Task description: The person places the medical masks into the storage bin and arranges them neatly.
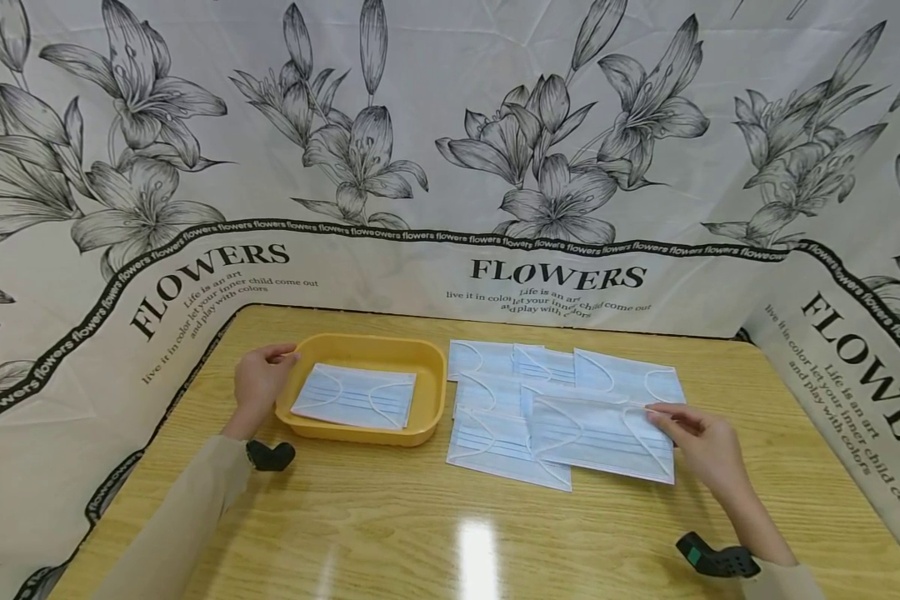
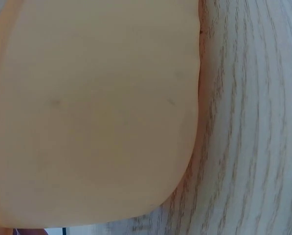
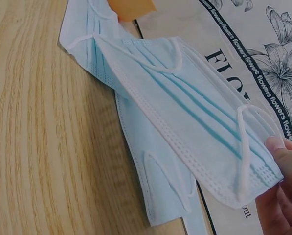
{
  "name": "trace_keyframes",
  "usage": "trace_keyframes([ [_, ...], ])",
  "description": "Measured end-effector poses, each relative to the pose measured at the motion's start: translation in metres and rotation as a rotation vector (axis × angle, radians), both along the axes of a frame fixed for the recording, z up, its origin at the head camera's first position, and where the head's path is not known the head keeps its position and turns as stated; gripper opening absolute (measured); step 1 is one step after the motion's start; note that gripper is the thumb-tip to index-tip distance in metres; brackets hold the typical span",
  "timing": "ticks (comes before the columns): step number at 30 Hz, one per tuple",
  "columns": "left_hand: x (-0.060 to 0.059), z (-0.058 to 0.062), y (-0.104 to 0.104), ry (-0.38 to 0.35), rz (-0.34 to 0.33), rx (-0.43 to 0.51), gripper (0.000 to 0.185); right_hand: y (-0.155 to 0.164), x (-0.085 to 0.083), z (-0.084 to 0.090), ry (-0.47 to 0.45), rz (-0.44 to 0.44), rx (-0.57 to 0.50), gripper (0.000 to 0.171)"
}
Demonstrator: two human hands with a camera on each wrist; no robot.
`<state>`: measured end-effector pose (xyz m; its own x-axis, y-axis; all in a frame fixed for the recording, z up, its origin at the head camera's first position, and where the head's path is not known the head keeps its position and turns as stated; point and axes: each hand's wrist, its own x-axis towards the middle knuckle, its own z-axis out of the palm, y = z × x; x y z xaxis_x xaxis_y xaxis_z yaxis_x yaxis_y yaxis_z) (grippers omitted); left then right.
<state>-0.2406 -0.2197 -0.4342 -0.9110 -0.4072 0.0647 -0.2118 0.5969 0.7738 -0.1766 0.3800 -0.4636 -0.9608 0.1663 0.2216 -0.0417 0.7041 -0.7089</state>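
Yellow tray (image 1: 429,392) on a wood-grain table (image 1: 390,517), clock faces read from the head view with 12 at the far side; tray sits at about 8 o'clock from the view's centre; inside it lies a light-blue mask stack (image 1: 354,396), pleats and white ear loops facing up, number of layers not clear.

Left hand (image 1: 258,387) at the tray's 9 o'clock side; thumb and fingers pinch the rim near its 10 o'clock corner; left wrist view is mostly taken up by a pale orange surface with wood grain towards 3 o'clock, so finger detail cannot be told there.

At the tray's 3 o'clock, just beside it, spread masks (image 1: 487,392) overlap one another on the table; the held mask (image 1: 600,437) is at their 4 o'clock, uppermost; right hand (image 1: 708,446) pinches it between thumb and fingers at its 3 o'clock edge; in the right wrist view this end is raised and the mask tilted; whether its other end touches the masks beneath, cannot tell.

Beyond the table, towards 12 o'clock, white cloth (image 1: 390,279) with black lilies and "FLOWERS" lettering; beige sleeves (image 1: 187,508) on both arms; black device (image 1: 270,456) at the left wrist.
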Motion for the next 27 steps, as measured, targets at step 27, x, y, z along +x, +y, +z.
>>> trace_keyframes([
  [27,0.001,0.001,0.000,-0.011,-0.009,-0.009,0.030,-0.056,0.015,0.063,0.125,-0.003,-0.069,0.026],
])
